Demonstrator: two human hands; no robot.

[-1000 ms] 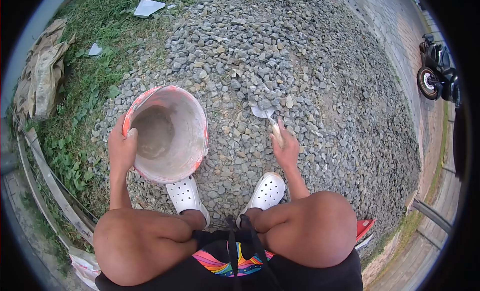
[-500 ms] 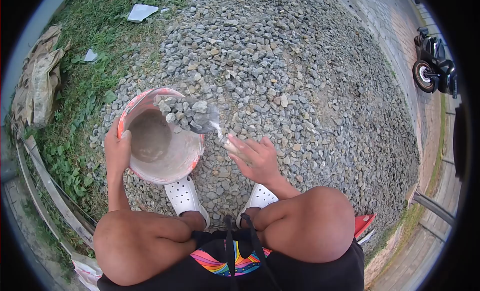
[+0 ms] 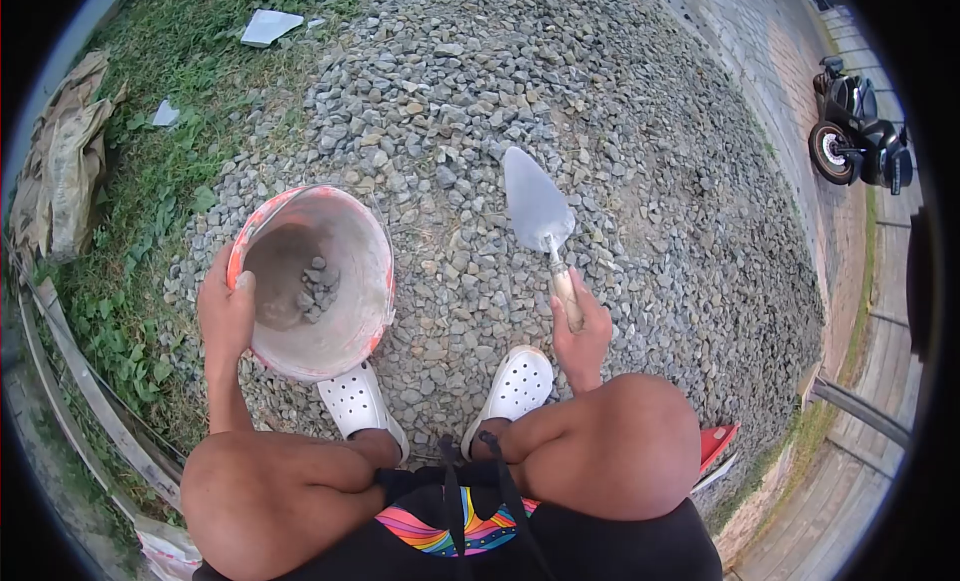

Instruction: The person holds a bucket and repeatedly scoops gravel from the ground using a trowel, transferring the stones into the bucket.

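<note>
My left hand (image 3: 228, 306) grips the rim of an orange-red bucket (image 3: 365, 271) whose inside is coated with grey residue. The bucket tilts so that its mouth faces me. A small heap of grey stones (image 3: 318, 289) lies at its bottom. In my right hand (image 3: 582, 331) is the wooden handle of a pointing trowel (image 3: 537, 199). Its flat grey blade carries no stones and points away from me, over the gravel (image 3: 450, 111). My fingers wrap round the handle.
White clogs (image 3: 520, 381) stand on the gravel, between my bent knees. Grass (image 3: 200, 81) with white scraps (image 3: 270, 26) and a crumpled brown sack (image 3: 70, 171) lies to the left. A motorcycle (image 3: 855, 131) is parked on the paving at right. Something red (image 3: 716, 444) sits beside my right knee.
The stones on the trowel have dropped into the bucket. My right hand has swung the emptied trowel right, away from the bucket and over the gravel. My left hand still holds the rim.
</note>
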